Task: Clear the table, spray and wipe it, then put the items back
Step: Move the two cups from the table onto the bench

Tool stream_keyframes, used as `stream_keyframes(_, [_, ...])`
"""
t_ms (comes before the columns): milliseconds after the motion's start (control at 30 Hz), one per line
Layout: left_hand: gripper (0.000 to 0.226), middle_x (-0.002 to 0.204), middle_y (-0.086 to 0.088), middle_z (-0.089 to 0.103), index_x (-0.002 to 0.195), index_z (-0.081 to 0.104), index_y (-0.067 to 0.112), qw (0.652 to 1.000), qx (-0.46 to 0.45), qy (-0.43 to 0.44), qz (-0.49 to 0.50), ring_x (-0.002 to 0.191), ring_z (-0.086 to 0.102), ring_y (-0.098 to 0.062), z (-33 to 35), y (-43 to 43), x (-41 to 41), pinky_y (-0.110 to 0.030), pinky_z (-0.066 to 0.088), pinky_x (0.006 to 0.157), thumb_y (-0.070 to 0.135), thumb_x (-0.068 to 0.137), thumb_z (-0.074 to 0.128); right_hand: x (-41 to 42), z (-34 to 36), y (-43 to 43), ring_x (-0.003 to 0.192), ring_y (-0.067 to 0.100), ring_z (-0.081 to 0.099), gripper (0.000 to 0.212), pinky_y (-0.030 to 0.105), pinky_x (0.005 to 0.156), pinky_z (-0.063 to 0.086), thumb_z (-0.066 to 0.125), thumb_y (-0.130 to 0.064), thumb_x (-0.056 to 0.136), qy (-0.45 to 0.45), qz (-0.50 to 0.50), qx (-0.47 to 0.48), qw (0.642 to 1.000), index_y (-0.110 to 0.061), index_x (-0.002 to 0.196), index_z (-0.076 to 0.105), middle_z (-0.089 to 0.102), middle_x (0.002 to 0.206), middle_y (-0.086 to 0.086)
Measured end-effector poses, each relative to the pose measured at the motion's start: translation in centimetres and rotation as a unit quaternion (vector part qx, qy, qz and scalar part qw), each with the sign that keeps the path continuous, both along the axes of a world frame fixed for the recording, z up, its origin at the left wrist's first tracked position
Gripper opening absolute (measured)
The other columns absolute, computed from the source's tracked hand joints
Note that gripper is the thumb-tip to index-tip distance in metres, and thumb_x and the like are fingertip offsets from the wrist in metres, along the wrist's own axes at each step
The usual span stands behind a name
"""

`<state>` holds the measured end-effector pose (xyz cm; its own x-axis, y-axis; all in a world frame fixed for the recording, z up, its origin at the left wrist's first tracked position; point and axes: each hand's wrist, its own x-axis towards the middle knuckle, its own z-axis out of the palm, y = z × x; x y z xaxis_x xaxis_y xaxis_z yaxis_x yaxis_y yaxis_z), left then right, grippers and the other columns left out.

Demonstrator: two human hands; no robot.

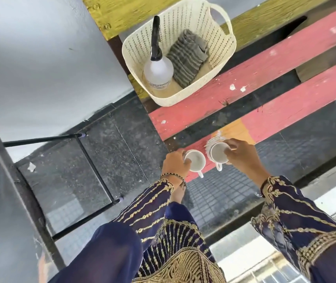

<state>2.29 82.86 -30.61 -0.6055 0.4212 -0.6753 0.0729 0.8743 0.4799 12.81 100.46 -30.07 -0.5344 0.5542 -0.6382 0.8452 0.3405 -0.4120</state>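
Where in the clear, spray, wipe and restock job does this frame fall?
Early, by the look of it. The left hand and right hand each grip a white cup over the red plank. The spray bottle and grey cloth sit unused in the basket. Spraying and wiping apparently remain.

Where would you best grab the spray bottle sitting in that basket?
By the black sprayer neck, coming from above. The spray bottle stands upright in the basket, with the wall close on one side and a folded cloth on the other, so only its top is free to close fingers around.
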Motion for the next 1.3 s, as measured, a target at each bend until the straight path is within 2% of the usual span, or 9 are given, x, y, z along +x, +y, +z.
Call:
stream_keyframes(200, [0.041, 0.119, -0.016, 0.063, 0.120, 0.051, 0.009, 0.999, -0.036, 0.000, -0.035, 0.108, 0.061, -0.037, 2.5, -0.4, -0.7, -0.045, 0.051, 0.086, 0.033, 0.088, 0.058, -1.1, 3.4, -0.2, 0.119, 0.032, 0.065, 0.038, 0.041, 0.103, 0.051, 0.065, -0.014, 0.096, 0.007, 0.055, 0.048, 0.997, -0.001, 0.131, 0.062, 0.068, 0.131, 0.016])
stream_keyframes(300, [0.044, 0.123, -0.013, 0.061, 0.125, 0.050, 0.012, 0.999, -0.032, 0.020, -0.029, 0.111, 0.060, -0.035, 5.3, -1.4, -1.5, -0.045, 0.051, 0.089, 0.037, 0.089, 0.056, -2.8, 6.6, -1.7, 0.123, 0.031, 0.062, 0.035, 0.038, 0.105, 0.049, 0.065, -0.019, 0.097, 0.023, 0.111, 0.066, 0.991, -0.001, 0.128, 0.063, 0.068, 0.130, 0.016])
stream_keyframes(433, [0.044, 0.124, -0.007, 0.063, 0.128, 0.051, 0.015, 0.998, -0.006, 0.055, -0.007, 0.113, 0.061, -0.032, 9.7, -3.8, -3.4, -0.045, 0.051, 0.093, 0.037, 0.090, 0.053, -5.8, 10.7, -5.8, 0.116, 0.031, 0.065, 0.031, 0.039, 0.100, 0.052, 0.062, -0.023, 0.098, 0.058, 0.155, 0.049, 0.985, -0.006, 0.124, 0.066, 0.070, 0.125, 0.014])
stream_keyframes(500, [0.040, 0.120, -0.006, 0.064, 0.124, 0.052, 0.016, 0.996, 0.013, 0.085, 0.013, 0.111, 0.062, -0.031, 11.9, -5.7, -4.7, -0.045, 0.052, 0.091, 0.035, 0.089, 0.052, -7.7, 13.0, -8.4, 0.116, 0.028, 0.065, 0.029, 0.041, 0.100, 0.052, 0.062, -0.023, 0.098, 0.091, 0.174, 0.030, 0.980, -0.007, 0.122, 0.067, 0.071, 0.123, 0.011])
stream_keyframes(633, [0.040, 0.124, -0.001, 0.063, 0.127, 0.052, 0.022, 0.989, 0.027, 0.137, 0.051, 0.113, 0.061, -0.026, 16.5, -11.0, -7.5, -0.042, 0.052, 0.092, 0.038, 0.090, 0.052, -11.9, 17.1, -14.9, 0.112, 0.023, 0.068, 0.028, 0.034, 0.099, 0.052, 0.067, -0.019, 0.097, 0.168, 0.216, 0.010, 0.962, -0.006, 0.121, 0.068, 0.072, 0.121, 0.008])
stream_keyframes(900, [0.037, 0.125, 0.010, 0.059, 0.127, 0.050, 0.030, 0.935, 0.003, 0.328, 0.134, 0.114, 0.060, -0.015, 25.1, -29.5, -12.5, -0.040, 0.054, 0.084, 0.037, 0.091, 0.049, -20.6, 25.1, -32.4, 0.096, 0.009, 0.070, 0.018, 0.030, 0.087, 0.057, 0.066, -0.021, 0.095, 0.274, 0.349, -0.005, 0.896, -0.019, 0.113, 0.072, 0.075, 0.109, -0.008])
stream_keyframes(1067, [0.034, 0.121, 0.012, 0.060, 0.124, 0.051, 0.031, 0.898, -0.029, 0.383, 0.216, 0.113, 0.059, -0.013, 27.4, -44.0, -15.4, -0.038, 0.055, 0.080, 0.037, 0.091, 0.049, -26.5, 27.4, -45.9, 0.097, 0.007, 0.069, 0.021, 0.029, 0.089, 0.056, 0.065, -0.028, 0.097, 0.275, 0.438, -0.019, 0.856, -0.020, 0.116, 0.070, 0.074, 0.111, -0.009])
stream_keyframes(1200, [0.034, 0.115, 0.009, 0.061, 0.124, 0.052, 0.027, 0.871, -0.072, 0.419, 0.245, 0.111, 0.058, -0.014, 27.6, -52.8, -17.5, -0.036, 0.052, 0.069, 0.038, 0.092, 0.047, -30.4, 28.0, -54.6, 0.097, 0.009, 0.069, 0.021, 0.032, 0.090, 0.056, 0.065, -0.025, 0.097, 0.272, 0.485, -0.021, 0.831, -0.017, 0.116, 0.070, 0.074, 0.111, -0.005])
stream_keyframes(1300, [0.036, 0.117, 0.004, 0.058, 0.126, 0.050, 0.022, 0.855, -0.109, 0.436, 0.257, 0.113, 0.054, -0.018, 27.2, -59.9, -20.0, -0.038, 0.053, 0.070, 0.036, 0.093, 0.045, -33.3, 27.7, -60.9, 0.098, 0.008, 0.068, 0.023, 0.031, 0.092, 0.054, 0.064, -0.028, 0.098, 0.270, 0.512, -0.020, 0.815, -0.018, 0.118, 0.069, 0.073, 0.115, -0.007])
